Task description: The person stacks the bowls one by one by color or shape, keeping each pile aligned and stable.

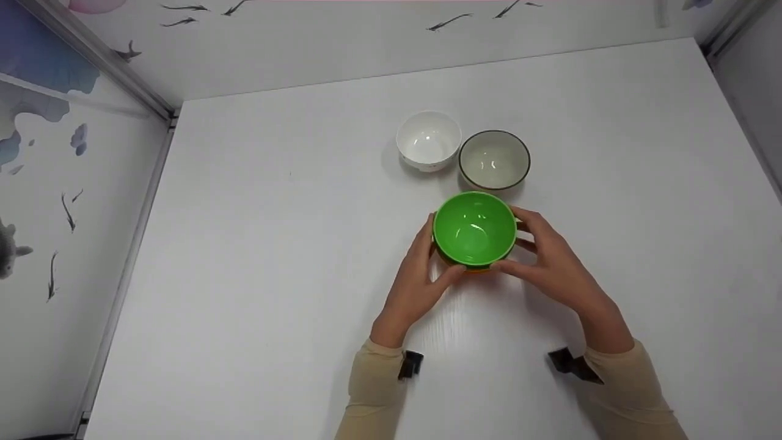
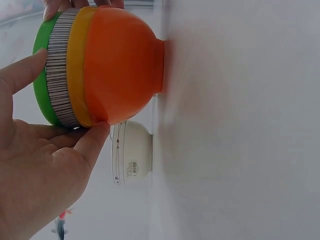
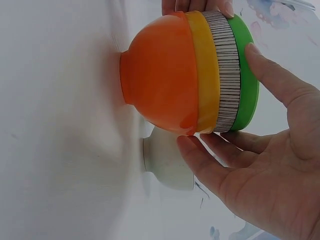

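A stack of nested bowls stands between both hands, its orange foot right at the tabletop. On top is a green bowl [image 1: 475,229], with a striped black-and-white bowl [image 2: 57,70] under it. Below these come a yellow bowl [image 3: 207,72] and, lowest, an orange bowl [image 2: 122,65]. My left hand [image 1: 416,284] holds the stack's left side, thumb at the green bowl's near edge and fingers along its side. From the right, my right hand [image 1: 553,263] holds it the same way, its thumb on the green band and fingers beside the lower bowls.
Just behind the stack stands a pale grey bowl [image 1: 495,160] with a dark rim. A white bowl [image 1: 429,140] is beside it on the left. White panels with painted fish border the white table [image 1: 275,256] at the back and left.
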Demonstrator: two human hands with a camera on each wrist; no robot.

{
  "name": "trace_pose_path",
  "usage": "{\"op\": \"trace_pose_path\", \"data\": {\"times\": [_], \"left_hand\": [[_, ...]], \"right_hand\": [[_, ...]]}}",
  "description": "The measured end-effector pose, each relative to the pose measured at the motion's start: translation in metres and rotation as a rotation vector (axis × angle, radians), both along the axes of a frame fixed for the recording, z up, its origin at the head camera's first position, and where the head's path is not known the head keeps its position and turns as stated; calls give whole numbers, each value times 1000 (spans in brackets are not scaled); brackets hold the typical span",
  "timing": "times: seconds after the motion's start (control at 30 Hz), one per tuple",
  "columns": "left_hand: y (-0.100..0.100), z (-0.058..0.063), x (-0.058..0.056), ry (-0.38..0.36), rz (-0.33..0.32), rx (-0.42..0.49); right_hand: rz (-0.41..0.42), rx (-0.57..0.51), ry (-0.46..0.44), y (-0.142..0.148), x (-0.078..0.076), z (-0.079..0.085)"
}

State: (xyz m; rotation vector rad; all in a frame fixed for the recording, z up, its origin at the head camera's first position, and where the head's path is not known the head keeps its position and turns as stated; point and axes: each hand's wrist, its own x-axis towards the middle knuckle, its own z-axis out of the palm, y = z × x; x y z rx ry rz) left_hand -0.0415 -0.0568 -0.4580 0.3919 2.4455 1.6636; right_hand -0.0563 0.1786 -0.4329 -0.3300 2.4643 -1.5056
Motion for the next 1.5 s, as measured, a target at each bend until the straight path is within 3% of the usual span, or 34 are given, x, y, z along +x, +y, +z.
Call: {"op": "trace_pose_path", "data": {"times": [0.97,1.5], "left_hand": [[-1,-1,0,-14,7,18],[-1,0,1,-17,14,22]], "right_hand": [[16,4,0,7,-2,2],[-27,32,-10,18,-10,3]]}}
